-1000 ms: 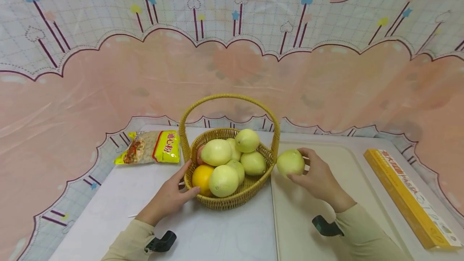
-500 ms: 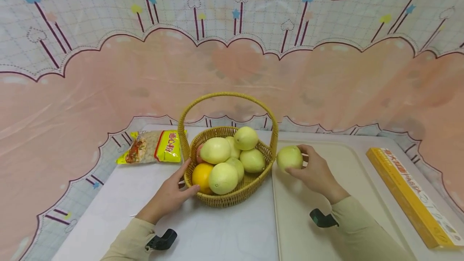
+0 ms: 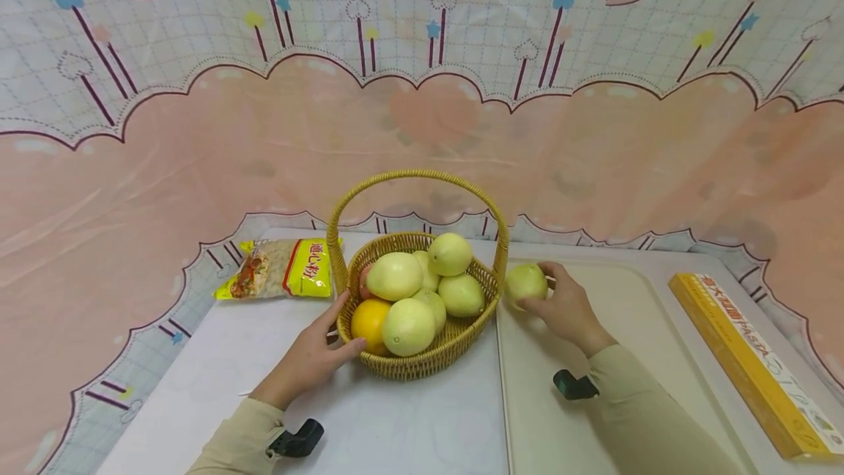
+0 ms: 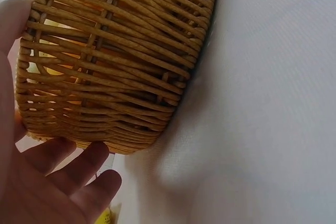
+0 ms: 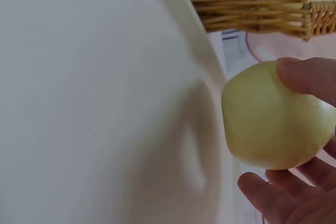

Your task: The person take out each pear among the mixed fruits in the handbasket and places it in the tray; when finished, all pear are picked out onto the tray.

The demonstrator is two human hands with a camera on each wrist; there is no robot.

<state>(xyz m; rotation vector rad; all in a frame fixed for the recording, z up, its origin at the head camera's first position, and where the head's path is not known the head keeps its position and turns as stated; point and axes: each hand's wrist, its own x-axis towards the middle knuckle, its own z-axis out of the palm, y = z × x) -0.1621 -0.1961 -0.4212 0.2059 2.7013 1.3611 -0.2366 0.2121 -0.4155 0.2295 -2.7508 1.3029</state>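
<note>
A wicker basket (image 3: 412,367) with an arched handle holds several pale green melons (image 3: 409,327), an orange (image 3: 370,322) and a partly hidden reddish fruit. My left hand (image 3: 313,358) grips the basket's left side, its thumb over the rim and its fingers along the outer weave (image 4: 115,77). To the right of the basket, my right hand (image 3: 568,314) holds another pale green melon (image 5: 270,121) between thumb and fingers. That melon is over the left part of the cream tray (image 3: 537,416), close beside the base of the basket's handle.
A yellow-ended bag of pasta (image 3: 280,268) lies at the back left of the white table (image 3: 395,431). On the right, a long orange and white pasta box (image 3: 752,365) lies beside the tray. A printed cloth (image 3: 422,123) hangs behind everything.
My right hand has moved slightly away from me and left with the melon, nearer the basket. My left hand stays on the basket's side.
</note>
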